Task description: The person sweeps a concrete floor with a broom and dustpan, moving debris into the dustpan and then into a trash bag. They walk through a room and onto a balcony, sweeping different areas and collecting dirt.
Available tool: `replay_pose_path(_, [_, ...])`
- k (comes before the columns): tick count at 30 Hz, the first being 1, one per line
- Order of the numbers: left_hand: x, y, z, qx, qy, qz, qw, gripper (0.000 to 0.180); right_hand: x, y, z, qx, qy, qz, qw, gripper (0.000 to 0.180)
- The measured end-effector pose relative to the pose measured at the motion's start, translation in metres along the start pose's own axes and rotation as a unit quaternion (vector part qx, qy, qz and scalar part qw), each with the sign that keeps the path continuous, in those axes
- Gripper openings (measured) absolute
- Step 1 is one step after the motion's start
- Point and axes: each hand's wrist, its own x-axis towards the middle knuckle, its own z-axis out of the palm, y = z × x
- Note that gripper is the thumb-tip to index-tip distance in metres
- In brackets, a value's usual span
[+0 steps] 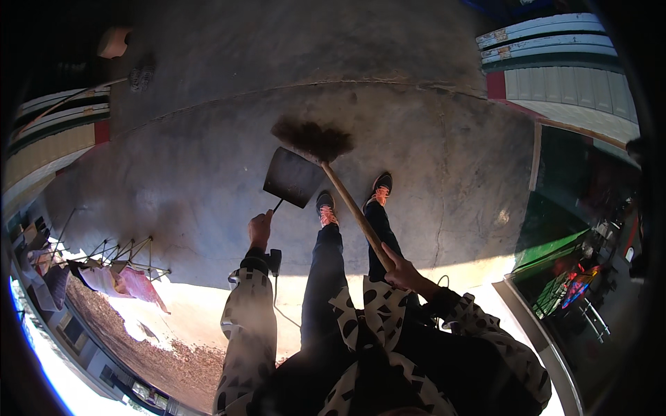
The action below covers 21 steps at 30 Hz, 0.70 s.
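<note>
My left hand (260,229) is closed around the thin handle of a dark, flat dustpan (294,177), held out in front of my left foot. In my right hand (404,269) is the wooden handle of a broom (352,208), gripped near my right thigh. The handle slants away to the left. Its dark bristle head (313,139) lies on the concrete floor just beyond the dustpan's far edge, close against it. Whether any dirt lies in the pan is too dark to tell.
My two shoes (380,187) stand just right of the dustpan. Stacked pale-blue boards (548,38) are at the far right. A mop (141,78) leans at the far left. Folding metal legs with pink cloth (139,284) stand at left. A green panel (551,255) is at right.
</note>
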Motion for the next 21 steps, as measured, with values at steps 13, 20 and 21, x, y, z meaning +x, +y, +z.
replay_pose_path(13, [-0.032,0.009,-0.021,-0.048,-0.078,-0.055,0.994,0.04,-0.041,0.025,0.001,0.372,0.036,0.059,0.925,0.093])
replay_pose_path(20, [0.003,0.002,-0.029,0.006,-0.025,0.027,0.999,0.044,0.002,-0.019,0.073,0.185,-0.003,-0.036,0.982,0.087])
replay_pose_path(21, [0.008,-0.002,-0.027,0.03,-0.067,0.005,0.997,0.044,-0.001,-0.033,0.065,0.18,-0.049,-0.028,0.982,0.086])
